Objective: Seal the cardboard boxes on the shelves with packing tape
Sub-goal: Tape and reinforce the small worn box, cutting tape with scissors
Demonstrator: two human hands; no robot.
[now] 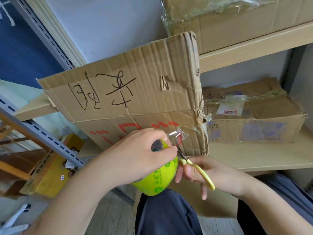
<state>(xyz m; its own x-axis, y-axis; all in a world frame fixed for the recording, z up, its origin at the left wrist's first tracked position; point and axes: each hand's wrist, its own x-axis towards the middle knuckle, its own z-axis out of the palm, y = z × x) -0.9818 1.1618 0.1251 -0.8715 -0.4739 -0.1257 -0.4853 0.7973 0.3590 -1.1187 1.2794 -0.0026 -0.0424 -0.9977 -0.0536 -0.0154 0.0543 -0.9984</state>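
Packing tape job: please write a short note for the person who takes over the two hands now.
Left hand grips the yellow-green roll of clear packing tape.
Right hand holds the yellow-handled scissors, blades at the stretched tape strip.
The strip sticks to the front of the worn brown cardboard box with black handwriting, low on the wooden shelf.
Done: strip applied.
Left: cut it, press it down, check other boxes.
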